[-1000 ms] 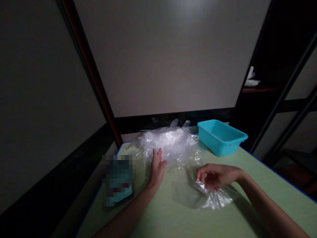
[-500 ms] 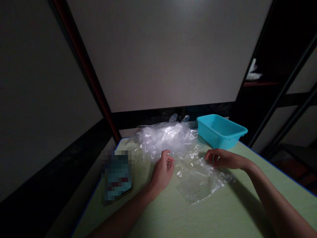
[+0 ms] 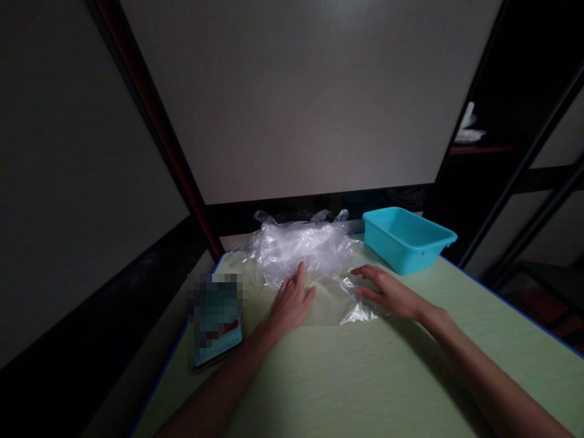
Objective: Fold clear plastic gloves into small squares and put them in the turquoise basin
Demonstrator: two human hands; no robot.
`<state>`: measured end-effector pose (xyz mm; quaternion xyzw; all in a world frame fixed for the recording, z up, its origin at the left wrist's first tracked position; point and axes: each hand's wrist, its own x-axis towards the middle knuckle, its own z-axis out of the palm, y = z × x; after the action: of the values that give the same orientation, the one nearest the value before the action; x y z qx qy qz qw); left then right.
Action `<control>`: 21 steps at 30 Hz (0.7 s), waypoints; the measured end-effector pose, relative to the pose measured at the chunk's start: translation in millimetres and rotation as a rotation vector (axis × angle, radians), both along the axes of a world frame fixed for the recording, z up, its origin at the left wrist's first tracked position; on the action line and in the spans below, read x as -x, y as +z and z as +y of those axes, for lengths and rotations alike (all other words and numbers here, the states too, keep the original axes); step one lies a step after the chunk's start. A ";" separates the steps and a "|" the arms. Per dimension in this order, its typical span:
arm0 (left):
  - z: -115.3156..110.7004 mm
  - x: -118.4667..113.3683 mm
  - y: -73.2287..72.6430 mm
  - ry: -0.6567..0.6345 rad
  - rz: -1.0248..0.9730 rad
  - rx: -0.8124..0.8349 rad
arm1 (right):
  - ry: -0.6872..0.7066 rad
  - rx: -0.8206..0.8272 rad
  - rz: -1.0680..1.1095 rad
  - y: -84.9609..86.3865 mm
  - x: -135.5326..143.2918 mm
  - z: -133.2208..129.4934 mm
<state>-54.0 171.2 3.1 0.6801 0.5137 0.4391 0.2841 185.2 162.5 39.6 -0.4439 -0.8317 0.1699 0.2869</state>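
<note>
A heap of clear plastic bags (image 3: 301,243) lies crumpled at the back of the table, with a thin flat part spread toward me. My left hand (image 3: 292,301) is over the near left side of this plastic, fingers extended and index pointing forward. At the right side of the sheet, my right hand (image 3: 387,292) is held with its fingers apart and nothing visible between them. Whether either hand presses on the film or hovers just above it, I cannot tell.
A turquoise plastic basin (image 3: 406,240) stands at the back right of the pale green table (image 3: 328,377). On the left lies a partly pixelated tablet-like object (image 3: 219,340). Behind the table rises a light panel (image 3: 310,109). White items (image 3: 469,131) sit on a dark shelf at right.
The near plastic sheet has shifted back toward the heap and shrunk in spread. My left hand's fingers have straightened from a curl. My right hand has moved left and its fingers have opened.
</note>
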 end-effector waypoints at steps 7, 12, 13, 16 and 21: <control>20.7 -0.9 -2.1 -0.044 -0.076 0.041 | 0.486 0.337 -0.017 6.1 33.3 -22.2; 53.0 -14.2 -1.7 -0.050 -0.084 0.042 | 0.666 0.637 -0.038 14.0 32.6 -32.9; 58.4 -17.0 -1.7 -0.044 -0.090 0.044 | 0.685 0.674 -0.010 14.7 30.4 -32.5; 68.1 -22.1 -2.9 -0.024 -0.101 0.046 | 0.604 0.637 0.174 11.7 25.7 -21.3; 68.9 -21.7 -5.9 -0.022 -0.058 0.001 | 0.076 0.131 0.187 -11.8 35.9 28.9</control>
<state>-32.3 240.2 -2.8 0.6723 0.4981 0.4555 0.3041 149.3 191.5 27.8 -0.4121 -0.8046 0.2755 0.3270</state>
